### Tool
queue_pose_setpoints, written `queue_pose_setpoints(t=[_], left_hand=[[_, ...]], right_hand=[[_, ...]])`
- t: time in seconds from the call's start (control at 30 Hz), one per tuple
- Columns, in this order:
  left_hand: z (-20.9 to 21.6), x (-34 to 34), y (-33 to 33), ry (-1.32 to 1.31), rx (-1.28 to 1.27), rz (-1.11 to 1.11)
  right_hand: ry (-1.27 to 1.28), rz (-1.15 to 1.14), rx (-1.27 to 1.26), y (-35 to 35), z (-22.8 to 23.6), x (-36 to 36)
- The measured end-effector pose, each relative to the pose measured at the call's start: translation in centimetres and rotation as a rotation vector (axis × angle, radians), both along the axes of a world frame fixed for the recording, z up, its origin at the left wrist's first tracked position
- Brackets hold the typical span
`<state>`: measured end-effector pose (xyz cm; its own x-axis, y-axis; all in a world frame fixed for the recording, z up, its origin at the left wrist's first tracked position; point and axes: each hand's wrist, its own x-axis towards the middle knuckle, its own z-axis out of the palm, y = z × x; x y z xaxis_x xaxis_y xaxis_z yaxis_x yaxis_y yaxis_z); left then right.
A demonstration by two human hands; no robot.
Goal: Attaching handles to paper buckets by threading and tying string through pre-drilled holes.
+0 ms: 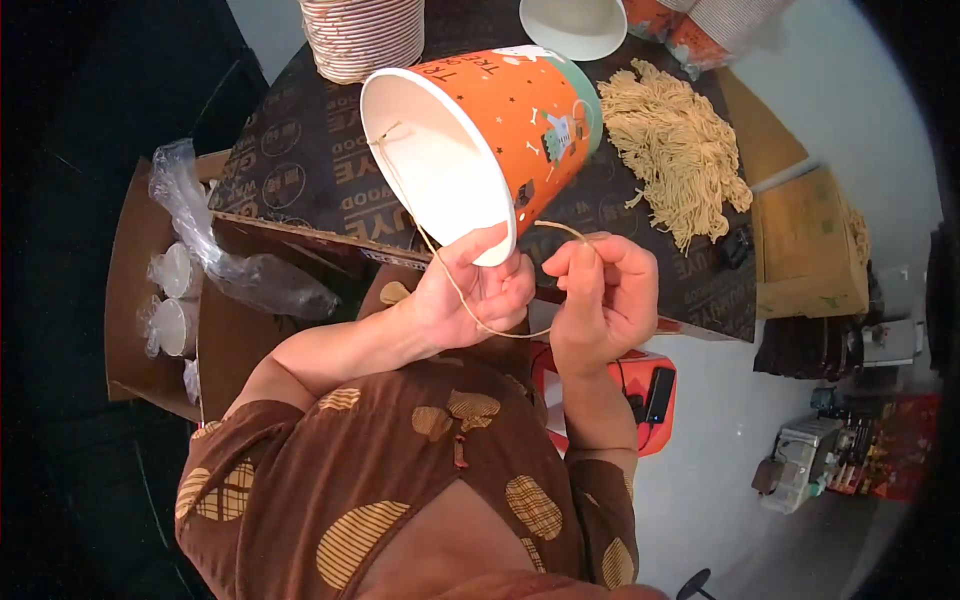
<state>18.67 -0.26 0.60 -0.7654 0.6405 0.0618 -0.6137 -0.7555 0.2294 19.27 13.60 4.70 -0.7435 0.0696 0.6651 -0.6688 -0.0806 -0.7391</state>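
An orange paper bucket [520,125] with a green base band and cartoon prints lies tilted in front of me, its white mouth turned to the left and toward me. My left hand [478,285] grips the rim at the bucket's near side. A thin tan cord [420,230] is fixed at the far side of the mouth and loops down past my left hand to my right hand. Between thumb and fingertips, my right hand [605,295] pinches the cord, whose end reaches the bucket's wall near a small hole below the rim.
On the dark printed table [290,165] lie a heap of tan cords [675,150], a stack of nested buckets [363,35] and a white bowl-like container [573,25]. A cardboard box [150,330] with plastic-wrapped cups stands at left. Another carton [810,245] is at right, and a red stool [655,400] below.
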Motion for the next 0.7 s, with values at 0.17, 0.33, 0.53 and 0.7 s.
queue_pose_setpoints(t=[0.17,0.33,0.53,0.7], left_hand=[[0.2,0.0,0.0,-0.035,-0.008,-0.013],[0.2,0.1,0.1,-0.073,-0.003,-0.018],[0.5,0.2,0.1,-0.101,-0.039,-0.006],[0.6,0.0,0.1,-0.113,-0.032,-0.025]], right_hand=[[0.036,-0.038,0.059,-0.2,-0.3,-0.3],[0.024,-0.056,0.085,-0.3,-0.3,-0.3],[-0.014,-0.083,0.093,-0.2,-0.8,-0.4],[-0.015,-0.110,0.141,-0.1,-1.3,-0.4]])
